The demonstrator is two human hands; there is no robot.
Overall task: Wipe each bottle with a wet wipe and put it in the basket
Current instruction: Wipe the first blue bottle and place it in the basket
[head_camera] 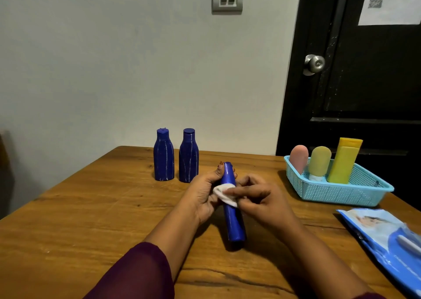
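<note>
L hand grips the blue bottle near its cap, long axis pointing away over the tabletop, R hand pinches the wipe on it, w/ basket nearer the R hand.

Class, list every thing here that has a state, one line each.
Held blue bottle: tilted, cap pointing away, gripped by left hand.
Wipe: held against it by right hand.
Two standing bottles: upright on table, streaked white.
Basket: holds pink bottle, green bottle, yellow bottle.
Wipes pack: lying flat.
Door: shut.
</note>
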